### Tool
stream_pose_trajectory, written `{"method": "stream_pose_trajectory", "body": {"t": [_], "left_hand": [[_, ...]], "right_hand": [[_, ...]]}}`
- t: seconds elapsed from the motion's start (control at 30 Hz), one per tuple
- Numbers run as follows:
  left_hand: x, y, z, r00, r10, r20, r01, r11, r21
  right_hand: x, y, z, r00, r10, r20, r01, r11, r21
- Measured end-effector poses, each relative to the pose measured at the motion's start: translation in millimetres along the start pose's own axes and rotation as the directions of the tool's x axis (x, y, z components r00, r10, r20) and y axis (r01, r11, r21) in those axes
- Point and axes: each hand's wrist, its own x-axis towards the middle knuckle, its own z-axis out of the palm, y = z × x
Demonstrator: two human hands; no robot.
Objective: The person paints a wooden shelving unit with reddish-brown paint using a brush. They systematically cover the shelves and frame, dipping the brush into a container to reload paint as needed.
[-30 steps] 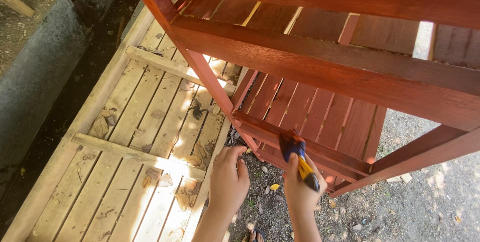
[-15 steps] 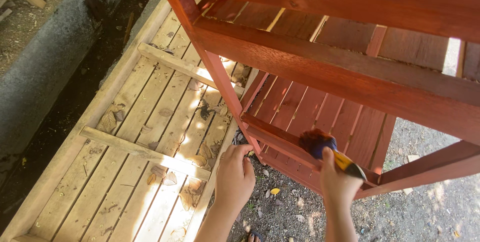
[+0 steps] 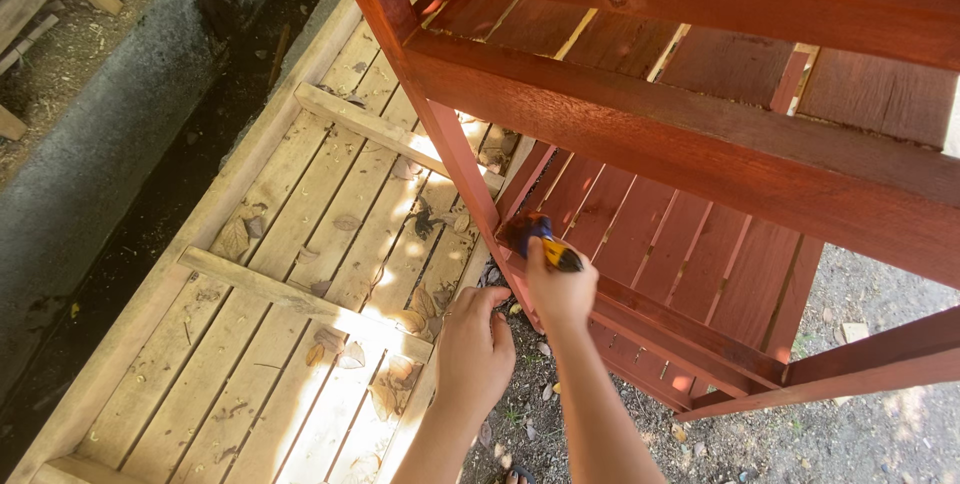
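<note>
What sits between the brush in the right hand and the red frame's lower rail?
Nothing visible. The right hand holds the brush with its tip against the lower rail beside the upright post. The left hand is lower, by the post's foot.

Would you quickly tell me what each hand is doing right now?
Left hand: fingers curled, resting by the red wooden frame's lower corner; holds nothing visible.
Right hand: closed around a blue and yellow paintbrush.

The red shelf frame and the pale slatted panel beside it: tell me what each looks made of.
Red shelf frame: wood, seemingly coated in glossy red-brown stain or paint; grain and knots show through. Pale slatted panel: bare, unfinished wood, dull and light, with visible grain and dry leaves lying on it.
</note>
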Motion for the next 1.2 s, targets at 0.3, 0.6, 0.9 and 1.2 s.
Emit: {"method": "stream_pose_trajectory", "body": {"t": [0.3,0.6,0.9,1.2], "left_hand": [[7,-2,-4,0.995,-0.094,0.04,0.096,0.995,-0.04],[3,-13,-5,0.998,-0.024,-0.062,0.02,0.997,-0.072],[-5,1,-2,0.993,-0.109,0.032,0.111,0.992,-0.052],[-18,19,6,0.994,-0.083,0.077,0.084,0.996,-0.011]], "right_hand": [[-45,35,-134,0.989,0.079,-0.127,-0.057,0.984,0.168],[-7,10,19,0.992,0.098,-0.08,-0.101,0.994,-0.037],[-15,-3,12,0.997,-0.076,-0.002,0.076,0.997,0.001],[-55,25,-89,0.972,-0.16,-0.173,0.105,0.951,-0.292]]}}
